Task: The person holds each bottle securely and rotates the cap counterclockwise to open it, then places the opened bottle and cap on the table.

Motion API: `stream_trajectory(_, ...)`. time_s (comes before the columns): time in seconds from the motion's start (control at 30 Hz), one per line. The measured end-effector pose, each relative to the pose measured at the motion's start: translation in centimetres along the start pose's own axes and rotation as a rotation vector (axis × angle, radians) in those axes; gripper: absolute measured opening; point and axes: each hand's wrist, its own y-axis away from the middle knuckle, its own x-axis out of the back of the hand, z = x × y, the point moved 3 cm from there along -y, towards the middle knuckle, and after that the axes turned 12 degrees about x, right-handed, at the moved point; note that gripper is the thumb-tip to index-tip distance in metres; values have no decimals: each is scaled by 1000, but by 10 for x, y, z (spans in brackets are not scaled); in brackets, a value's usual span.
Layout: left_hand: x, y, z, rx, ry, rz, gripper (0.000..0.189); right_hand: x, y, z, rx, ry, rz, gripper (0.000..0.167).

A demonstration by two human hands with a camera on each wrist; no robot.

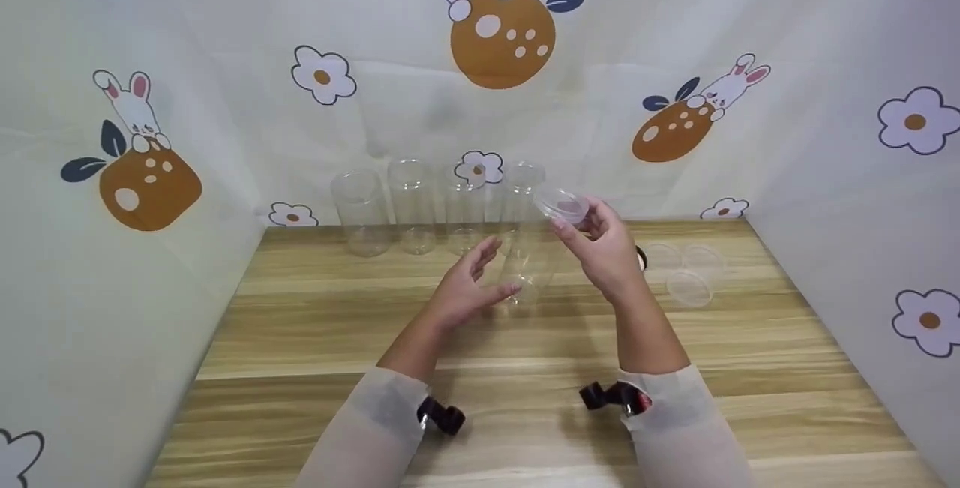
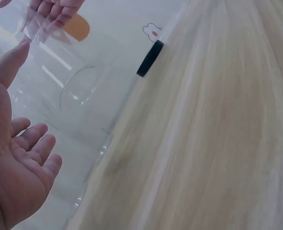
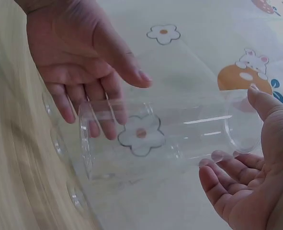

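Note:
A clear cylindrical jar (image 1: 534,255) hangs tilted above the table, its upper rim leaning to the right. My right hand (image 1: 606,248) grips it near that rim, thumb on one side and fingers on the other. Beside the jar's lower end is my left hand (image 1: 463,291), thumb and fingers spread apart. In the right wrist view the left hand (image 3: 86,62) has its fingers behind the jar's end (image 3: 86,143); whether they touch it I cannot tell. The left wrist view shows the jar (image 2: 79,88) only faintly.
Several clear jars, among them one at the far left (image 1: 360,211), stand in a row along the back wall. Right of my right hand lie clear discs (image 1: 688,288) and a black-edged round piece (image 1: 641,258). Patterned cloth walls (image 1: 390,121) enclose the wooden table (image 1: 315,338).

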Motion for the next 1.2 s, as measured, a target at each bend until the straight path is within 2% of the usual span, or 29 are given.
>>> stream_trajectory(0.27, -1, 9, 7, -35, 27, 17, 100, -17, 4, -6, -25, -79, -29, 57)
stream_trajectory(0.47, -2, 12, 7, -54, 40, 36, 96, -26, 8, -6, -32, -103, -59, 60)
stream_trajectory(0.63, -3, 13, 5, -62, 76, 35, 90, -31, 10, -2, -32, -179, -64, 60)
stream_trajectory(0.83, -3, 14, 5, -63, 57, 68, 87, -33, 12, 1, -30, -221, -74, 59)
stream_trajectory(0.97, -1, 13, 6, -64, 54, 70, 86, -33, 12, 1, -30, -229, -77, 58)
stream_trajectory(1.07, 1, 14, 6, -71, 19, 75, 89, -31, 12, 1, -43, -227, -73, 64)
stream_trajectory(1.2, 4, 15, 6, -71, -82, 123, 94, -25, 13, 3, -42, -109, -79, 79)
